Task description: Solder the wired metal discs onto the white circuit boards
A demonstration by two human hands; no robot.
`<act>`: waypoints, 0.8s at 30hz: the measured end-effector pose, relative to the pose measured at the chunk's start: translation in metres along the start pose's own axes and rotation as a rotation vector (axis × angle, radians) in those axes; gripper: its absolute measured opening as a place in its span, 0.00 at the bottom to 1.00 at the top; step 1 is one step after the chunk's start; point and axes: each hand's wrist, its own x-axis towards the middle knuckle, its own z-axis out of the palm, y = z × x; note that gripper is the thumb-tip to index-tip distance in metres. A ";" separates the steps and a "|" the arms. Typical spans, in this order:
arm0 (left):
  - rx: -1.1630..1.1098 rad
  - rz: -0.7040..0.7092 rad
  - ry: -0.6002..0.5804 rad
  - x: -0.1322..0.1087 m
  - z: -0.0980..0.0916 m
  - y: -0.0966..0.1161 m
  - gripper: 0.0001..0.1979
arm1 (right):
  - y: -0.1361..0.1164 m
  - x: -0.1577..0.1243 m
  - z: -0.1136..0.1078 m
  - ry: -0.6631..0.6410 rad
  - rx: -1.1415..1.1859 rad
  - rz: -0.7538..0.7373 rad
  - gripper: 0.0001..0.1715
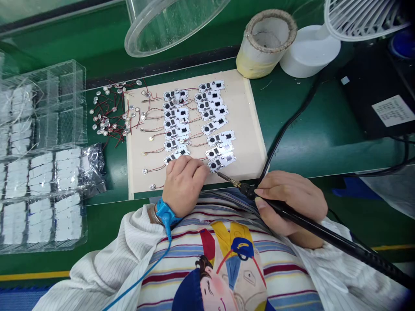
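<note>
My right hand (pixel 288 201) grips the black handle of a soldering iron (pixel 333 240), whose tip points left at the nearest white circuit board (pixel 222 162) in the right column. The tip is at or just above that board's lower left edge. My left hand (pixel 186 185) rests at the front of the beige mat (pixel 243 129) with its fingers curled in beside the same board. Whatever its fingertips pinch is hidden under the hand. Several more boards (pixel 177 123) lie in two columns, many with red wires leading to small round metal discs (pixel 145 171).
Loose wired discs (pixel 105 123) are heaped left of the mat. Clear plastic trays (pixel 42 198) filled with white boards stand far left. Behind are a clear funnel-like hood (pixel 145 39), a thick-walled pot (pixel 256 54) and a white fan (pixel 366 19). A black cable (pixel 292 116) crosses the right side.
</note>
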 end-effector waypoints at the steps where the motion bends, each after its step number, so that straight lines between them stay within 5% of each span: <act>1: -0.003 0.002 -0.001 0.000 0.001 -0.001 0.03 | 0.000 0.001 0.000 0.004 0.003 -0.003 0.09; 8: -0.020 -0.006 -0.012 -0.004 0.001 -0.004 0.02 | 0.001 0.008 -0.009 0.018 0.022 0.047 0.09; 15: -0.076 -0.082 -0.012 -0.003 0.003 -0.008 0.02 | 0.036 0.026 -0.035 0.427 -0.211 0.113 0.09; 24: -0.127 -0.090 0.065 -0.010 0.006 -0.012 0.04 | 0.084 0.059 -0.044 0.697 -0.535 0.215 0.06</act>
